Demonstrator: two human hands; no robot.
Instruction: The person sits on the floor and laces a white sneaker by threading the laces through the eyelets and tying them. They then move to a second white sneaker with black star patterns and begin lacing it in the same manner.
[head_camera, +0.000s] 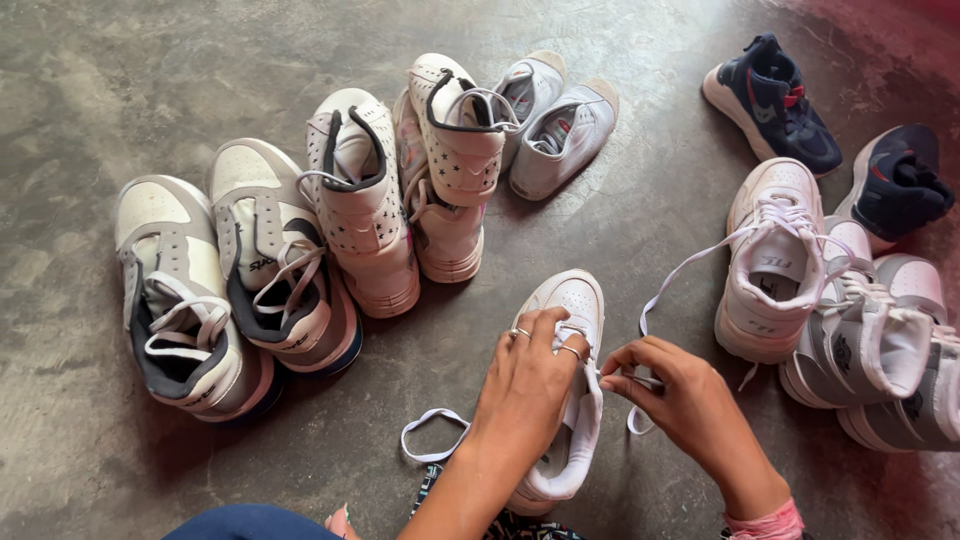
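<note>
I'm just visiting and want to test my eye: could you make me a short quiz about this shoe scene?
1. True or false: the left hand rests on a white sneaker.
2. What does the right hand pinch? A) a white lace B) a sock C) a brush
3. What colour are the two sneakers at the top right?

Key: 1 true; 2 A; 3 dark navy.

Left hand (530, 375) curled palm-down, right hand (672, 392) beside it, fingers pinched together.
</note>
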